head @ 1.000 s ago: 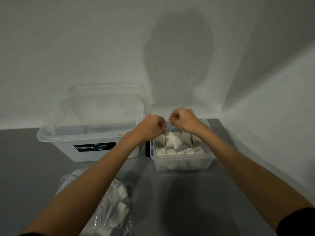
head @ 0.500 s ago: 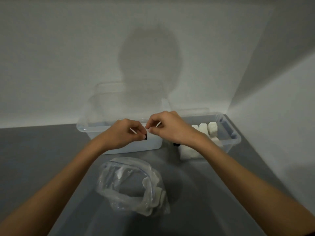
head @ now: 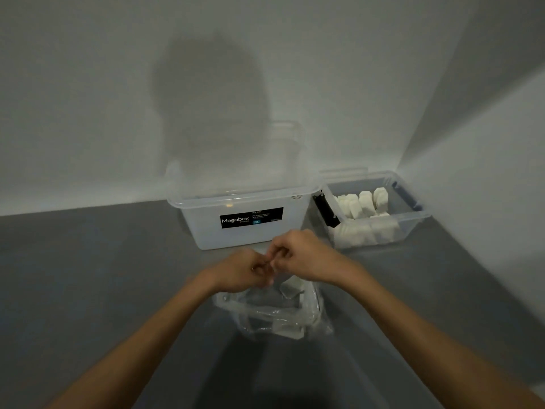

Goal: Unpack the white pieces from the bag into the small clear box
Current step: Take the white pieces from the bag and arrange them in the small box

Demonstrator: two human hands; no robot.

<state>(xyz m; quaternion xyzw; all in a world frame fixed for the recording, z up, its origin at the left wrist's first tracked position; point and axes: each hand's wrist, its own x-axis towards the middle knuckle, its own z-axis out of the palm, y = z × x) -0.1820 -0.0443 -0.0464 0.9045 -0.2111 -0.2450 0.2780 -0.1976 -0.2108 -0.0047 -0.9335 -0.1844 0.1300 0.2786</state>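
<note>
Across the grey worktop (head: 88, 276), beyond both hands, stands a big tub (head: 244, 231). Up and to the right of the right hand (head: 303, 258) is the small clear box (head: 413, 221), already holding rows of white pieces (head: 362, 203). The bag (head: 274, 318) lies open just beneath the hands, with a few more inside. The left hand (head: 241, 274) meets the right fingertip to fingertip, fingers curled. It's too blurred to tell whether they pinch anything.

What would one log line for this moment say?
left hand + right hand: curled fingertips meeting near crinkled clear plastic bag | held item: unclear | small clear plastic box: holds white pieces
</note>
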